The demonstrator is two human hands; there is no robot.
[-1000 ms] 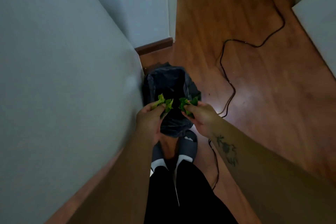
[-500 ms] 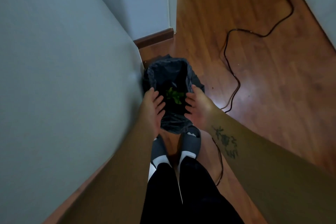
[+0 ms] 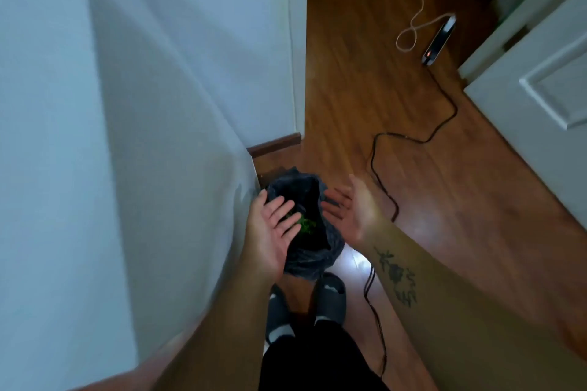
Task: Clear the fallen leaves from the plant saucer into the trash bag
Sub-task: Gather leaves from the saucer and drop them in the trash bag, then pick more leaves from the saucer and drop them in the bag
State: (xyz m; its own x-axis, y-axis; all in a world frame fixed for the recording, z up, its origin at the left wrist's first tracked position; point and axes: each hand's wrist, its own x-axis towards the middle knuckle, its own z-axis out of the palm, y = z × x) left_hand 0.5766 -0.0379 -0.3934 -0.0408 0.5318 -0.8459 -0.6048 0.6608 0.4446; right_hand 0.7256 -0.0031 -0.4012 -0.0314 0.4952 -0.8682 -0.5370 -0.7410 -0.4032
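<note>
The green leaves (image 3: 305, 225) lie inside the dark trash bag (image 3: 313, 259), which stands on the floor (image 3: 413, 200) beside the wall (image 3: 158, 136). Left hand (image 3: 273, 232) and right hand (image 3: 346, 209) are spread open, palms up, empty. The saucer is out of view; this load appears deposited.

Wooden floor (image 3: 428, 200), trash bag (image 3: 313, 259), black cable (image 3: 378, 168), power strip (image 3: 440, 41)

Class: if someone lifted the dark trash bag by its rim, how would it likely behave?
The trash bag would probably sag, since its thin wall is crumpled and folded. It is likely light: only a few green leaves show inside. It might slump if pushed; no rigid bin is visible.
</note>
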